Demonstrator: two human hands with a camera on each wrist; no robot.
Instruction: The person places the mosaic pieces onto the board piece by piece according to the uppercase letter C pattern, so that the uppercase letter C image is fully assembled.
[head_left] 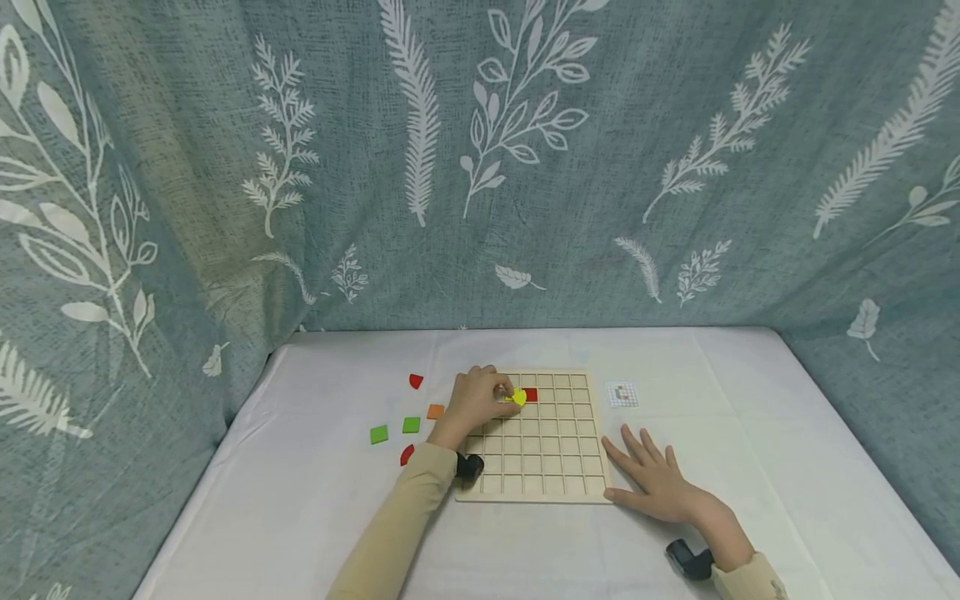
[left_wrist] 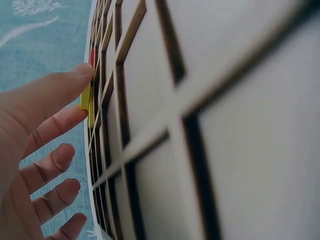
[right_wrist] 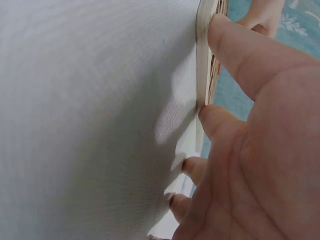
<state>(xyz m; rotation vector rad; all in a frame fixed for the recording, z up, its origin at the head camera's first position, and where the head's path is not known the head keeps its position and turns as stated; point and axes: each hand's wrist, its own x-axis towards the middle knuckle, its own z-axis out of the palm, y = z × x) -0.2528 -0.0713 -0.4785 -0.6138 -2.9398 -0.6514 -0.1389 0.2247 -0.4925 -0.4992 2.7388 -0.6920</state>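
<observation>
Between thumb and index finger, my left hand (head_left: 477,397) pinches a small yellow piece (head_left: 519,397) over the upper part of a wooden grid board (head_left: 551,442). Right beside that piece, a red square (head_left: 531,394) lies in a cell of the board. In the left wrist view the yellow piece (left_wrist: 86,97) is close at the grid, its full outline partly covered by the fingers. My right hand (head_left: 656,479) spreads its fingers at the board's right edge; its thumb and index fingertip touch that edge in the right wrist view.
Left of the board lie green squares (head_left: 379,434), an orange square (head_left: 435,412) and red curved-edged pieces (head_left: 416,381). A small card with a coloured grid pattern (head_left: 622,394) lies to the right. A leaf-patterned curtain (head_left: 450,167) hangs behind the white table (head_left: 262,517).
</observation>
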